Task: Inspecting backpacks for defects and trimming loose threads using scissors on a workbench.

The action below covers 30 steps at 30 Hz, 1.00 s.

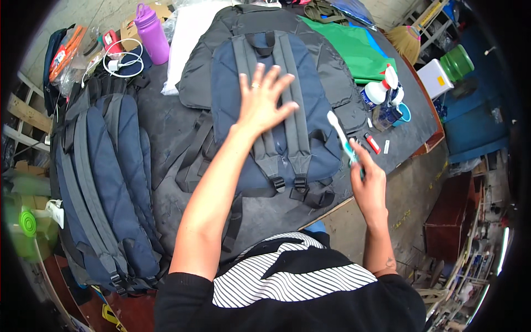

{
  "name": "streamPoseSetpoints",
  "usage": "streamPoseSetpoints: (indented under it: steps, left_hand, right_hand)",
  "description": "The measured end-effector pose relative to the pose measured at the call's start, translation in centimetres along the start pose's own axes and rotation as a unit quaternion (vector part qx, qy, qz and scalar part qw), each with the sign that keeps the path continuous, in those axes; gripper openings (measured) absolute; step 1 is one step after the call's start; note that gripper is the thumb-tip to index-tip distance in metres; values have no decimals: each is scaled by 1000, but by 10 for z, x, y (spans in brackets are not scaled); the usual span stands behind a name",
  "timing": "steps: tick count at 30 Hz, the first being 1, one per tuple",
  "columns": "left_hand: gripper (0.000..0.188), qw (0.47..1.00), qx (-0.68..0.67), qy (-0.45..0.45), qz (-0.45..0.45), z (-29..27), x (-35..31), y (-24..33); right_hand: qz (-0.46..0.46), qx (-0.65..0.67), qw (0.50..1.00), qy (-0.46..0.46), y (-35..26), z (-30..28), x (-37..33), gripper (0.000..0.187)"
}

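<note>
A navy backpack (316, 110) with grey shoulder straps lies strap side up on the dark table, on top of a larger grey bag (194, 72). My left hand (262, 105) rests flat on its upper back panel, fingers spread across the straps. My right hand (367, 182) is closed around the handle of a white and teal toothbrush (340, 133). The brush head points up and away from me, beside the backpack's right edge. Pale marks show on the navy cloth between the lower straps.
More navy backpacks (127, 166) are stacked at the left. Behind them stand a purple bottle (152, 36) and a white cable (123, 66). On the right are a spray bottle (376, 91), a blue cup (405, 113), a red item (372, 143) and green cloth (354, 52).
</note>
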<state>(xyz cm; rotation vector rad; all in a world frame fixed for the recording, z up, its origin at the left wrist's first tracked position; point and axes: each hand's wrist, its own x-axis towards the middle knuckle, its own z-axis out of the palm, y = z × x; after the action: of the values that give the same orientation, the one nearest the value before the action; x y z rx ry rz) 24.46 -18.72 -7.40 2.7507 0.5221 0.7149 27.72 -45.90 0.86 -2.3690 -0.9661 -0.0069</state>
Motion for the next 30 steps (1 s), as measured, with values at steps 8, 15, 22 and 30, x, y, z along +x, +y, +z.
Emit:
streamPoseSetpoints:
  steps: [8,15,22,30]
  left_hand:
    - [89,996,4,-88,32,51,-22,10]
    - [90,995,14,-89,30,53,-20,14]
    - [91,995,18,-90,34,52,-12,8]
    - [91,994,9,-97,47,54,-14,17]
  right_hand:
    - [18,-196,980,36,49,107,70,25]
    - [16,-115,991,62,42,105,63,23]
    - [34,-146,985,81,55,117,76,31]
    - [47,-135,988,60,55,106,76,25]
